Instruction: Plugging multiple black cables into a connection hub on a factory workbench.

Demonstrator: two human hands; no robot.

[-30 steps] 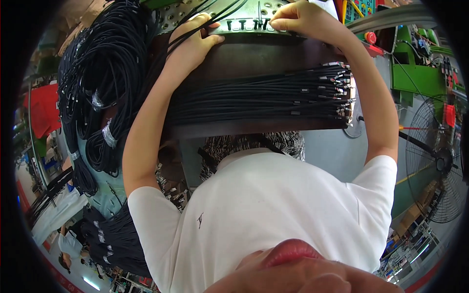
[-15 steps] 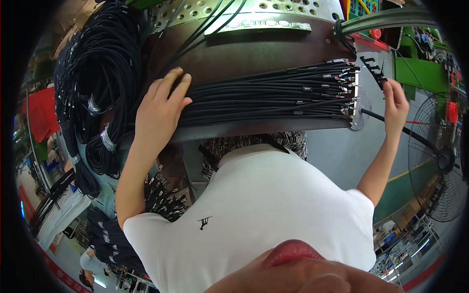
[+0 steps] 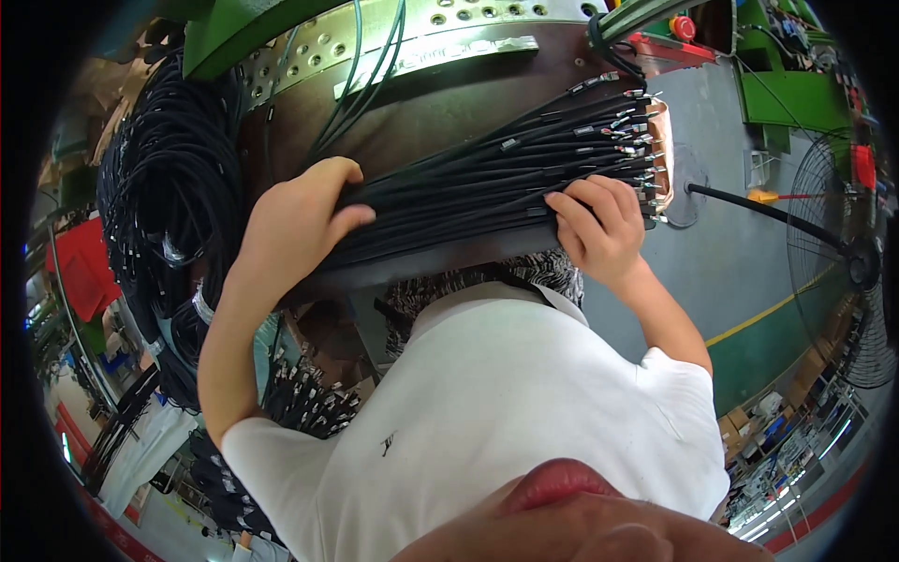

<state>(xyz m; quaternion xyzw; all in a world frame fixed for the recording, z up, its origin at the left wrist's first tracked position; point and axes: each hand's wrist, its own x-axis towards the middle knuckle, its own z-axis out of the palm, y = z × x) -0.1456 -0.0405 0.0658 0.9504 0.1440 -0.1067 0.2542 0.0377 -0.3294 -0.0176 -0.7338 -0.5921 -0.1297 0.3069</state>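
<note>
A flat bundle of black cables lies across the brown table. Metal-tipped plugs fan out at its right end. My left hand is curled round the bundle's left part, thumb on the near side; its other fingertips are hidden. Close to the plugs, my right hand is closed on cables at the near side, its thumb and forefinger pinched together. A pale copper-coloured strip stands behind the plug ends at the table's right edge.
Coiled black cables hang in a thick heap at the left. A metal bar and a perforated plate lie at the back, with a green machine part above. A fan stands at the right.
My right hand has come left from beyond the table edge onto the cables; the black comb-like piece it held is out of sight. My left hand has curled round the bundle, and some cables have spread backward.
</note>
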